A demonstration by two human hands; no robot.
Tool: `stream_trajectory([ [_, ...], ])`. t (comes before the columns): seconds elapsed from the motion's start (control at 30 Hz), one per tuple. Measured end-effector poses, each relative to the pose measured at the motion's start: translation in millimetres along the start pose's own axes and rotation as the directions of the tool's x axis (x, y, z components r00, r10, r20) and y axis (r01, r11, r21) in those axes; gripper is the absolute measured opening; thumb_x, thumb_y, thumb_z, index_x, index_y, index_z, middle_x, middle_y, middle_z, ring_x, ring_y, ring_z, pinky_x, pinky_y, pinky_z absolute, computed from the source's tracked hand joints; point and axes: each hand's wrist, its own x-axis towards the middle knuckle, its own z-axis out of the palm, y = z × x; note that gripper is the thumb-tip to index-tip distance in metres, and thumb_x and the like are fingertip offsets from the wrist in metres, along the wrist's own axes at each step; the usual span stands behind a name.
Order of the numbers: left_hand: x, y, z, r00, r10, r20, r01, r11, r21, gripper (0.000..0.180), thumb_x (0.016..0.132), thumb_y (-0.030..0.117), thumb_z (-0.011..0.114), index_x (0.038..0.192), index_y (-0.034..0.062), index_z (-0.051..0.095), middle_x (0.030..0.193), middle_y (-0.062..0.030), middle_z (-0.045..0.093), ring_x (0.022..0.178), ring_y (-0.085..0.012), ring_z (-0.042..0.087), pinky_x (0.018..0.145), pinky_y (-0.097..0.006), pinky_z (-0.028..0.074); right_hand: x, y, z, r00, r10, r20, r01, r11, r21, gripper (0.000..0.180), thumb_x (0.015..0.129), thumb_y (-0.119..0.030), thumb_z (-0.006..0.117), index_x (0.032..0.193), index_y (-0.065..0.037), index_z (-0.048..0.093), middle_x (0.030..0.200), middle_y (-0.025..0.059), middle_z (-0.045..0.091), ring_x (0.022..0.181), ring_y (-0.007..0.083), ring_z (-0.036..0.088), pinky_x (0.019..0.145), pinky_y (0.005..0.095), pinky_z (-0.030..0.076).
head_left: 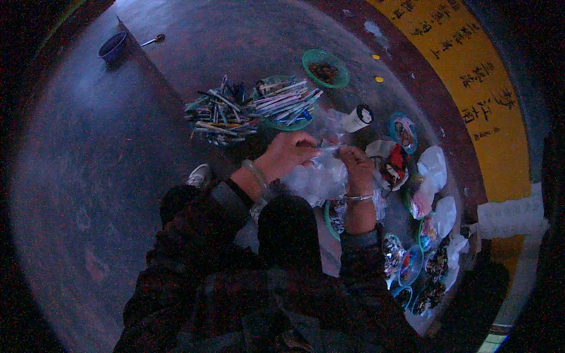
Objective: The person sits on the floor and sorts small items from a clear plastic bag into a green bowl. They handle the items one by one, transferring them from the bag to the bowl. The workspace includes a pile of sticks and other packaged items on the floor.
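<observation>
Clear crumpled plastic bag [318, 176] at centre, gripped between left hand [285, 154] and right hand [357, 167]; white plastic bags [434, 165] in a column at right; yellow band sign [471, 76] with dark characters, upper right.

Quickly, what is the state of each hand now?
Left hand: closed on the clear plastic bag.
Right hand: closed on the same bag.

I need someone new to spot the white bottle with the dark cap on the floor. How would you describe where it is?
Start at the big heap of pens spilling over the green dish on the grey floor. Look right, just above the right hand: the white bottle lies tilted there. It is the only cylinder among flat dishes and crumpled clear plastic bags.
</observation>
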Motion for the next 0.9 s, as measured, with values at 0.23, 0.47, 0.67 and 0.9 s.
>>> stream_trajectory([
  [0.23, 0.0, -1.8, -5.0, 0.997, 0.077, 0.023, -0.076, 0.997, -0.019, 0.022, 0.075, 0.013, 0.062, 0.088, -0.0040, 0.057, 0.073, -0.0071, 0.059, 0.063, -0.0118, 0.057, 0.057, -0.024, 0.048, -2.6, -28.0, 2.6, 0.982, 0.111, -0.154, -0.070, 0.965, 0.252, 0.013, 0.080, -0.014, 0.059, 0.082, -0.002, 0.062, 0.074, 0.0039, 0.060, 0.065, 0.0123, 0.054, 0.061, 0.0262, 0.043],
  [0.47, -4.9, 16.9, -0.5, 0.989, -0.132, 0.061, 0.133, 0.991, -0.021, 0.024, 0.079, 0.019, 0.059, 0.086, -0.0044, 0.058, 0.070, -0.0072, 0.058, 0.059, -0.0122, 0.057, 0.052, -0.025, 0.049, 3.9, 2.0, -1.3, 0.985, -0.043, -0.164, 0.019, 0.990, -0.140, 0.018, 0.081, -0.015, 0.054, 0.097, -0.011, 0.061, 0.086, 0.0076, 0.062, 0.073, 0.0161, 0.058, 0.067, 0.0308, 0.047],
  [0.67, -5.3, 20.7, -2.8, 0.996, -0.091, -0.024, 0.091, 0.995, -0.032, 0.024, 0.080, 0.021, 0.057, 0.083, -0.0028, 0.058, 0.069, -0.0072, 0.058, 0.059, -0.0140, 0.057, 0.051, -0.026, 0.050, 12.2, -11.5, -17.8, 0.986, 0.156, -0.052, -0.162, 0.978, -0.129, 0.020, 0.084, -0.023, 0.052, 0.096, -0.008, 0.060, 0.080, 0.0043, 0.058, 0.067, 0.0102, 0.052, 0.058, 0.0247, 0.042],
  [0.9, -1.7, 5.1, -11.3, 0.981, -0.113, -0.159, 0.008, 0.838, -0.545, 0.021, 0.082, 0.024, 0.056, 0.089, 0.0047, 0.054, 0.081, -0.0046, 0.055, 0.071, -0.0167, 0.057, 0.066, -0.036, 0.053, -17.1, -8.1, -5.4, 0.996, 0.024, 0.090, -0.036, 0.991, 0.131, 0.042, 0.081, -0.035, 0.052, 0.115, -0.011, 0.047, 0.109, 0.0056, 0.053, 0.098, 0.0176, 0.051, 0.084, 0.0410, 0.035],
])
